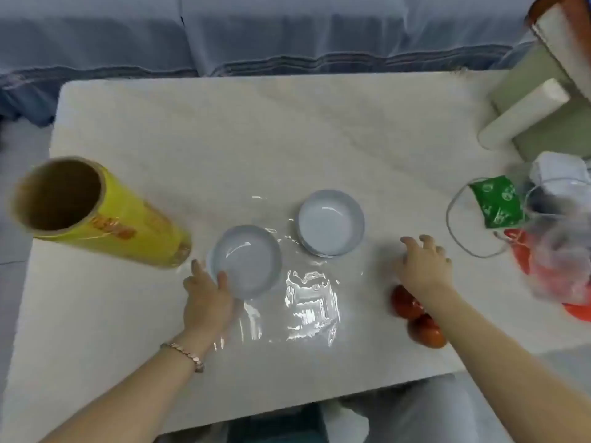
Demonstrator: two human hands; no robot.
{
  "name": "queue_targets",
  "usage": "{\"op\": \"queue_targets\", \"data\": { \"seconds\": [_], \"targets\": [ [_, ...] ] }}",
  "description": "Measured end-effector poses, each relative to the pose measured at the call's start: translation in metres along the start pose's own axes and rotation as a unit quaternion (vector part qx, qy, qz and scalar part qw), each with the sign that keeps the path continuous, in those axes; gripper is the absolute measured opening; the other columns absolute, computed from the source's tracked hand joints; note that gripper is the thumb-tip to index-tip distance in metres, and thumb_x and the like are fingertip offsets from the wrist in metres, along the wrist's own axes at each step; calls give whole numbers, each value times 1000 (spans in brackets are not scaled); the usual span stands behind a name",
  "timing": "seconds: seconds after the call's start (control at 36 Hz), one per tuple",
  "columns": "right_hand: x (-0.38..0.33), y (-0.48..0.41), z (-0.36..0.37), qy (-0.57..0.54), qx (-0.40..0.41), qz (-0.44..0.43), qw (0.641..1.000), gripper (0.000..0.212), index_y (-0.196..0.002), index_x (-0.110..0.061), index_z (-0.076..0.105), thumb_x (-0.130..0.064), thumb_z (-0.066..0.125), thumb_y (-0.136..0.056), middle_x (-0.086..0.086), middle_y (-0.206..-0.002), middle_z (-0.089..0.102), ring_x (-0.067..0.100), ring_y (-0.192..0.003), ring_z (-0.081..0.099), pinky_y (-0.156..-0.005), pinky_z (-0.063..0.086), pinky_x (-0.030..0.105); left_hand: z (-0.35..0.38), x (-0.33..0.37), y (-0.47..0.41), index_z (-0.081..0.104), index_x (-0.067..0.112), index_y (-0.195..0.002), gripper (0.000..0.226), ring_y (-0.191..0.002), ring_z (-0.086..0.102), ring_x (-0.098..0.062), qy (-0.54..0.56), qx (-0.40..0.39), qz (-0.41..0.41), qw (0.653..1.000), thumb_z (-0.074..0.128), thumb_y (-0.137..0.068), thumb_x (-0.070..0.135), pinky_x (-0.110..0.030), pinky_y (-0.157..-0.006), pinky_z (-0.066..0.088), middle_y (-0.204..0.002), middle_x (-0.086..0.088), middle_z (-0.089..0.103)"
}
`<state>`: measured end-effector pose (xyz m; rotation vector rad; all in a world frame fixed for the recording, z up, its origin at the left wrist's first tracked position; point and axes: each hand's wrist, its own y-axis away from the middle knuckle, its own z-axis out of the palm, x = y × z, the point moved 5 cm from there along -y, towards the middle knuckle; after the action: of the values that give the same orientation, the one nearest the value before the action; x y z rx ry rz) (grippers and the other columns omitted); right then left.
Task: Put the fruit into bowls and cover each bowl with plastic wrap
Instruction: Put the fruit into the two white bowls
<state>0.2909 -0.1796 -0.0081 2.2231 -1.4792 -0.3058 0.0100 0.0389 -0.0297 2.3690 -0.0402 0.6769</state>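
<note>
Two pale blue bowls stand empty on the marble table. My left hand (207,294) grips the near-left rim of the nearer bowl (248,260). The farther bowl (331,222) sits to its right. A loose sheet of clear plastic wrap (308,310) lies flat on the table under and in front of the bowls. A big yellow roll of plastic wrap (96,215) lies at the left. Two red fruits (425,329) rest near the right front, partly hidden by my right forearm. My right hand (423,266) hovers above the table with fingers spread, holding nothing.
At the right edge lie a green face mask (495,203) with white loops, a clear plastic bag over something red (563,270), and white items behind. A white roll (524,115) rests at the far right. A blue sofa (256,36) runs behind the table (256,129).
</note>
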Motion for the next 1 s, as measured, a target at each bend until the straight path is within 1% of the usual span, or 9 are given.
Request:
{"op": "queue_targets", "data": {
  "seconds": [0.14, 0.31, 0.42, 0.56, 0.69, 0.81, 0.86, 0.94, 1.0],
  "targets": [
    [26, -31, 31, -15, 32, 65, 997, 43, -131, -18, 43, -25, 46, -88, 15, -137, 37, 40, -123, 35, -95, 35, 48, 22, -10, -23, 15, 16, -148, 52, -133, 37, -32, 104, 75, 102, 987, 32, -100, 28, -40, -101, 31, -153, -9, 28],
    [44, -50, 50, -6, 118, 74, 990, 43, -123, -12, 50, -23, 56, -82, 21, -115, 46, 45, -96, 48, -83, 42, 44, 27, -20, -33, 32, 24, -139, 58, -104, 41, -14, 200, 115, 178, 957, 26, -83, 37, -32, -87, 29, -125, 5, 44],
    [38, -49, 53, -19, 158, 46, 986, 50, -122, -15, 51, -20, 62, -74, 18, -113, 47, 42, -95, 46, -80, 44, 44, 32, -27, -42, 36, 26, -137, 41, -102, 39, -16, 249, 115, 174, 946, 27, -97, 20, -32, -85, 29, -116, 6, 44],
    [-3, -18, 42, -93, 191, -50, 976, 54, -123, -18, 49, -28, 65, -72, 12, -119, 51, 38, -103, 49, -84, 44, 41, 32, -28, -39, 30, 28, -142, 43, -106, 35, -8, 253, 97, 194, 943, 22, -101, 21, -27, -88, 26, -123, 13, 40],
    [-66, 40, 15, -178, 236, -195, 935, 53, -122, -23, 50, -32, 66, -72, 1, -123, 49, 26, -105, 54, -83, 44, 33, 30, -33, -37, 33, 27, -137, 37, -66, 51, -26, 214, 86, 215, 949, 23, -102, 31, -37, -60, 45, -95, -5, 56],
    [-111, 84, -3, -327, 226, -297, 868, 66, -124, -24, 46, -31, 76, -65, -4, -115, 38, 7, -99, 51, -80, 37, 5, 32, -36, -42, 35, 31, -135, 38, -96, 60, -43, 189, 95, 211, 954, 21, -100, 37, -49, -83, 50, -114, -12, 60],
    [-134, 94, -3, -362, 192, -318, 855, 65, -120, -27, 44, -33, 76, -64, -5, -106, 38, -2, -88, 46, -71, 30, -6, 32, -35, -43, 31, 28, -139, 43, -94, 60, -42, 185, 81, 180, 963, 21, -99, 37, -46, -78, 54, -121, -14, 58],
    [-166, 96, 5, -400, 141, -354, 834, 50, -101, -28, 50, -37, 75, -58, -1, -102, 56, 4, -92, 53, -73, 40, 6, 30, -32, -40, 25, 24, -144, 46, -81, 56, -35, 188, 58, 144, 970, 22, -100, 36, -33, -55, 50, -118, -16, 56],
    [-184, 94, 12, -397, 123, -377, 828, 48, -98, -25, 55, -39, 75, -56, 0, -98, 62, 9, -88, 59, -73, 45, 16, 29, -30, -35, 30, 22, -140, 43, -81, 57, -32, 199, 41, 122, 971, 22, -100, 35, -33, -53, 52, -111, -12, 54]
  ]
}}
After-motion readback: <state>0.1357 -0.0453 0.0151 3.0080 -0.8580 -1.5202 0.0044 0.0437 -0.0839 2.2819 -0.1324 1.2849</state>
